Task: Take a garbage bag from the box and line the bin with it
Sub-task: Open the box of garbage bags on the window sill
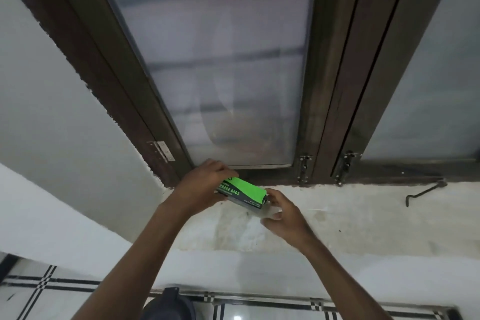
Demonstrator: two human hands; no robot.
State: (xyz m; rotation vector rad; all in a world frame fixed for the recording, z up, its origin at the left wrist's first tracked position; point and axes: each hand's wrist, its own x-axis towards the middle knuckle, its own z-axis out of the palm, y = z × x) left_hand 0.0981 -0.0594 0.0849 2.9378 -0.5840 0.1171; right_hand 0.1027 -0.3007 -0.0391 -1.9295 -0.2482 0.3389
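A green and black box of garbage bags (242,193) is held just above the white window sill (337,218). My left hand (201,184) grips the box's left end from above. My right hand (281,212) is at the box's right end, fingers curled round something pale and translucent there, apparently a bag coming out of the opening. A dark rounded object (168,305) shows at the bottom edge between my arms; it may be the bin, but I cannot tell.
A frosted window (220,73) in a dark wooden frame rises behind the sill, with metal latches (304,167) at its base. A bent metal hook (426,191) lies on the sill to the right. White tiles with black lines (259,312) cover the floor below.
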